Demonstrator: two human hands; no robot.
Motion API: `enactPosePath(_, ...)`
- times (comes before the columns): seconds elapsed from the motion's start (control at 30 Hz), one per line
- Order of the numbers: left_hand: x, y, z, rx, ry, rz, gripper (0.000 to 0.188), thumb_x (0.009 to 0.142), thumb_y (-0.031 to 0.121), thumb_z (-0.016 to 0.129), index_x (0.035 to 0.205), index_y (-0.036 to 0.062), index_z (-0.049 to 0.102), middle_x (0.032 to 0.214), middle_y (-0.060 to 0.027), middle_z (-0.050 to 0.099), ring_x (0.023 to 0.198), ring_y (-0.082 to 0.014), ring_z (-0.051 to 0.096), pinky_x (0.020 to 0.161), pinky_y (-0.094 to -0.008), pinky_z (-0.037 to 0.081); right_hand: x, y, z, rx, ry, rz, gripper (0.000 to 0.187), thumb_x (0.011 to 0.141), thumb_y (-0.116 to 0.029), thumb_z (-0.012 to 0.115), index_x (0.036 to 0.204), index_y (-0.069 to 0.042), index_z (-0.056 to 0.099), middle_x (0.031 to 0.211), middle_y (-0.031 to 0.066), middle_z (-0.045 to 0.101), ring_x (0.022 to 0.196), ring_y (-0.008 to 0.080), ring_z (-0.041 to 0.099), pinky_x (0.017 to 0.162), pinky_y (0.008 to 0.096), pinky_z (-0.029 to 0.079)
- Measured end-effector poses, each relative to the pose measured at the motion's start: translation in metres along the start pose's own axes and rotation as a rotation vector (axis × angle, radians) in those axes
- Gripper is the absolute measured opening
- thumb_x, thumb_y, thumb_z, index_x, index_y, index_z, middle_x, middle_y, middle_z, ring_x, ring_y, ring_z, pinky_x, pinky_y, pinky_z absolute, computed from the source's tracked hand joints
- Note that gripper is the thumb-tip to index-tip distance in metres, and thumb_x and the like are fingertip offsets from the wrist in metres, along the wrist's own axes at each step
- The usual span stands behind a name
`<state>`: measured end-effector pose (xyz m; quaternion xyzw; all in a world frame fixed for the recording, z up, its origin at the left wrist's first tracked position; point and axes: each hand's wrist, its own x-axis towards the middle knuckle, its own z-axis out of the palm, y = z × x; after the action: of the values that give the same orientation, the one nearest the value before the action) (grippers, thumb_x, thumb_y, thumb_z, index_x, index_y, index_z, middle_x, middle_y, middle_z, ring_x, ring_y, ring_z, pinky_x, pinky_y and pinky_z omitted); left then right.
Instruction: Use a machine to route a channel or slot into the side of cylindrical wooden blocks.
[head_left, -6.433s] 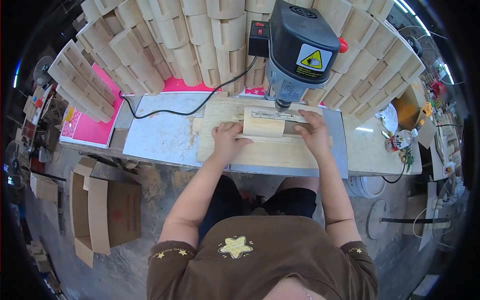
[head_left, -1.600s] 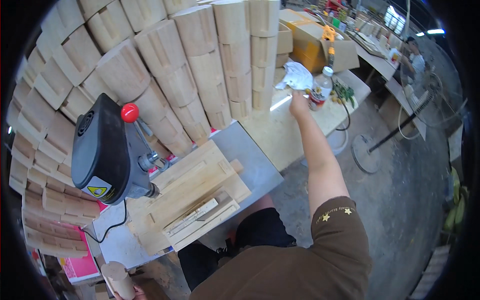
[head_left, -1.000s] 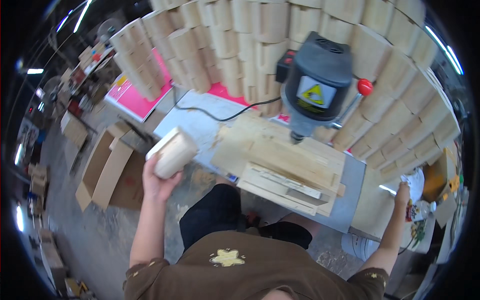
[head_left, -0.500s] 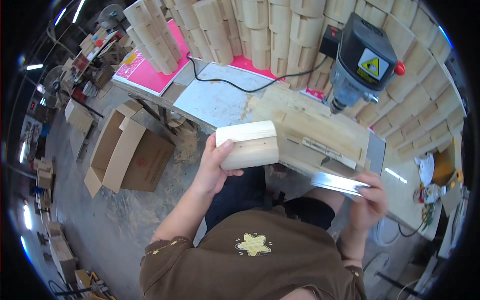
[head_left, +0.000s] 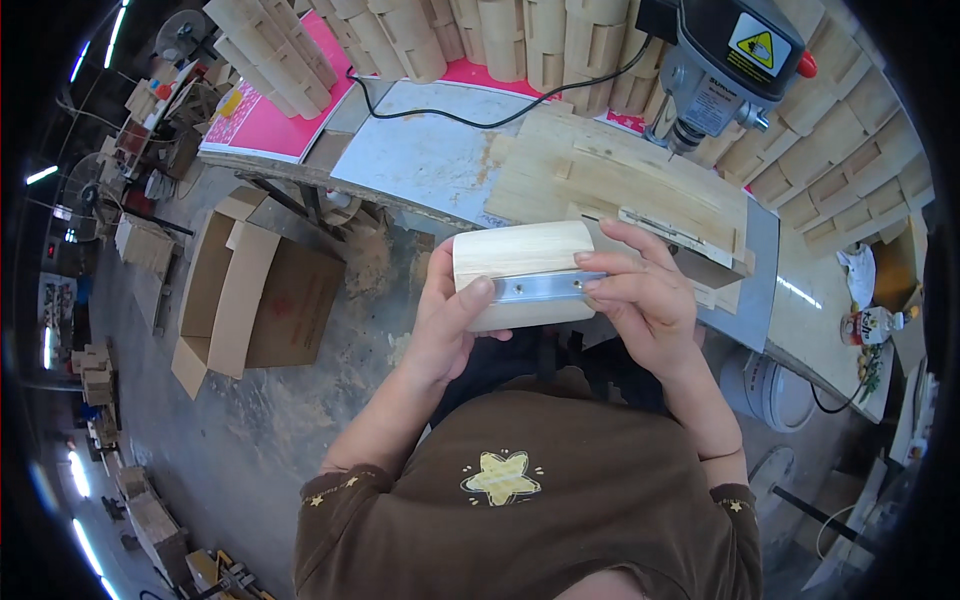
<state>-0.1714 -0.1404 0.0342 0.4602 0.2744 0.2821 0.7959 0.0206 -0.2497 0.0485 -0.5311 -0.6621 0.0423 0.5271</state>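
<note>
A pale, rounded wooden block [head_left: 522, 246] with a lengthwise groove is held in front of my body. My left hand [head_left: 446, 325] is closed round its left end, with the thumb on the near face. A shiny metal strip [head_left: 545, 288] with small holes lies along the groove. My right hand [head_left: 650, 300] grips the strip's right end, its fingertips also at the block's right edge. The underside of the block is hidden.
A drill press [head_left: 715, 90] stands over a wooden jig [head_left: 640, 205] on the bench. Stacked wooden blocks [head_left: 500, 40] line the back, and a black cable [head_left: 490, 124] crosses the bench. An open cardboard box [head_left: 290, 310] sits on the floor at left; a white bucket [head_left: 780, 395] is at right.
My right hand has brought the metal strip leftward from beside the bench onto the block's groove. The block has shifted slightly right, and the view has shifted.
</note>
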Motion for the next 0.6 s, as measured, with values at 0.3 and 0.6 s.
enactPosePath(0.3, 0.008, -0.008, 0.001, -0.008, -0.012, 0.007, 0.064, 0.079, 0.028, 0.062, 0.128, 0.0056, 0.028, 0.111, -0.0118, 0.051, 0.088, -0.0173, 0.059, 0.053, -0.0262, 0.052, -0.008, 0.001, 0.002, -0.049, 0.046, 0.058, 0.016, 0.077, -0.007, 0.064, 0.093, -0.008, 0.064, 0.124, 0.0133, 0.053, 0.115, 0.0329, 0.045, 0.094, 0.0390, 0.037)
enactPosePath(0.6, 0.017, -0.014, -0.003, -0.024, 0.115, -0.034, 0.059, 0.080, 0.029, 0.060, 0.125, 0.0044, 0.032, 0.108, -0.0131, 0.053, 0.087, -0.0195, 0.059, 0.053, -0.0280, 0.052, -0.025, 0.017, 0.016, 0.184, 0.200, 0.297, 0.014, 0.081, -0.007, 0.062, 0.095, -0.003, 0.062, 0.105, 0.0099, 0.057, 0.096, 0.0235, 0.053, 0.082, 0.0313, 0.042)
